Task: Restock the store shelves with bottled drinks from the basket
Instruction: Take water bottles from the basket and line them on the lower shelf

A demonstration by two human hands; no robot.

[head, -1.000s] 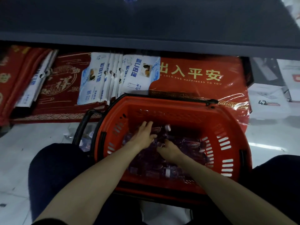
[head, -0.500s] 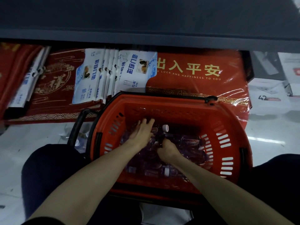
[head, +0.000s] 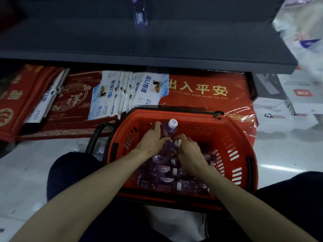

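A red plastic basket (head: 232, 137) sits on the floor between my knees, holding several purple bottled drinks (head: 164, 170) lying flat. My left hand (head: 151, 139) grips a purple bottle with a white cap (head: 170, 127), raised upright above the pile. My right hand (head: 189, 151) is curled round a second bottle whose white cap (head: 178, 142) shows by my thumb. One purple bottle (head: 139, 13) stands on the dark shelf (head: 174, 41) above.
Under the shelf lie red doormats (head: 206, 95) and blue-white packaged goods (head: 125, 91). White boxes (head: 279, 112) stand at the right. A second dark basket (head: 97, 138) with bottles sits left of the red one. The floor is white tile.
Both hands have closed on bottles and lifted; the left one has raised its bottle upright out of the pile. My view has tilted up, showing the shelf top and its bottle.
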